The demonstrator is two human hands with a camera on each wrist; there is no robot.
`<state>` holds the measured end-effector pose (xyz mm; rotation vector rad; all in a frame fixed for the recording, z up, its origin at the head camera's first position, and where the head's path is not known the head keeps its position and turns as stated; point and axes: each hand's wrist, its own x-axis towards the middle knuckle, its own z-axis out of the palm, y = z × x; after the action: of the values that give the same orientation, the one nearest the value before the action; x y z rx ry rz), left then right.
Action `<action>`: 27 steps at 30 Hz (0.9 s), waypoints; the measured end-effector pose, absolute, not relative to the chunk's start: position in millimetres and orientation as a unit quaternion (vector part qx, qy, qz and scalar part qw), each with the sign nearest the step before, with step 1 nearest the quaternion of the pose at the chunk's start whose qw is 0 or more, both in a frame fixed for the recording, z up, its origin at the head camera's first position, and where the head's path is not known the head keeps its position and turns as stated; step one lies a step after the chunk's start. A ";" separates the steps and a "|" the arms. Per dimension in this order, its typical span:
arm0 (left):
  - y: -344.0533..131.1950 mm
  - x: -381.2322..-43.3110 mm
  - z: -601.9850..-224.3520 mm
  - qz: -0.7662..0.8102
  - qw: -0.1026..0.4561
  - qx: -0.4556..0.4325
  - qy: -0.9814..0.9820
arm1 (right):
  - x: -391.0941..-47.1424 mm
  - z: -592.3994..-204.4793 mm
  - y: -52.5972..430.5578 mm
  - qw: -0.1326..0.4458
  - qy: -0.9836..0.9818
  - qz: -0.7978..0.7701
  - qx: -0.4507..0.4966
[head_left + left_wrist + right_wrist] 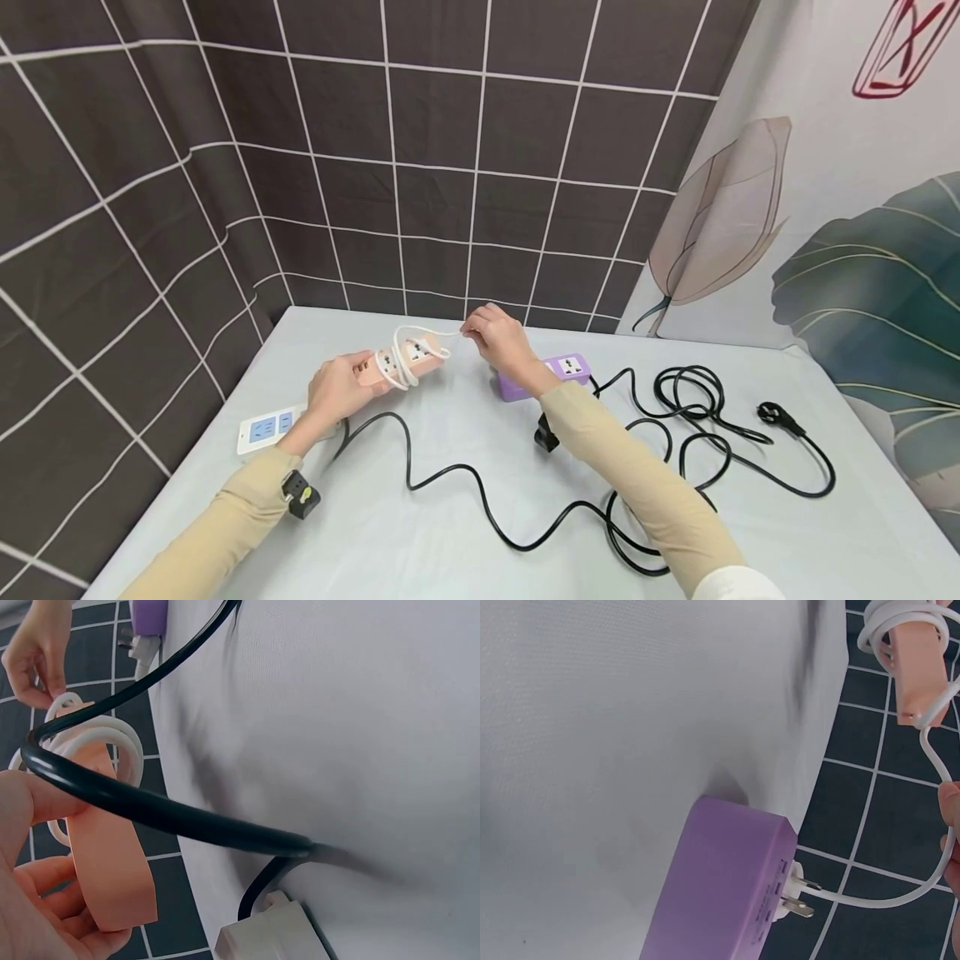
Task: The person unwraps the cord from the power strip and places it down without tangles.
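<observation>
My left hand (335,390) grips one end of a peach power strip (112,877), thumb on one side and fingers curled under the other. Several loops of white cord (405,371) are wound around the strip's other half. Between thumb and fingertips, my right hand (501,340) pinches the cord a short way off the strip's far end. From there the cord runs down to a white plug (792,900) with metal prongs, seen in the right wrist view right beside the purple power strip (720,877).
A white power strip with blue sockets (262,429) lies at the left under my left forearm. Its black cable (517,546) snakes across the table. Tangled black cord (705,392) and a black plug (780,417) lie on the right. A dark tiled backdrop (435,200) stands behind.
</observation>
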<state>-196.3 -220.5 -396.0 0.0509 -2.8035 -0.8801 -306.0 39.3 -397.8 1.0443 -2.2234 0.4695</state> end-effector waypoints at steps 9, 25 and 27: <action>-222.9 -199.6 -394.9 -0.290 0.104 0.022 -0.951 | -300.4 -392.3 47.5 0.311 -0.847 0.175 0.395; -235.4 -203.2 -394.4 -0.283 0.102 0.057 -0.952 | -292.1 -392.4 54.2 0.313 -0.833 0.169 0.423; -237.3 -203.6 -394.9 -0.282 0.103 0.060 -0.952 | -291.6 -392.8 54.7 0.313 -0.832 0.166 0.426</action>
<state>-203.6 -237.3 -394.9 0.1783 -2.8092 -0.8331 -291.6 54.7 -392.8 1.1245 -2.1952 0.4389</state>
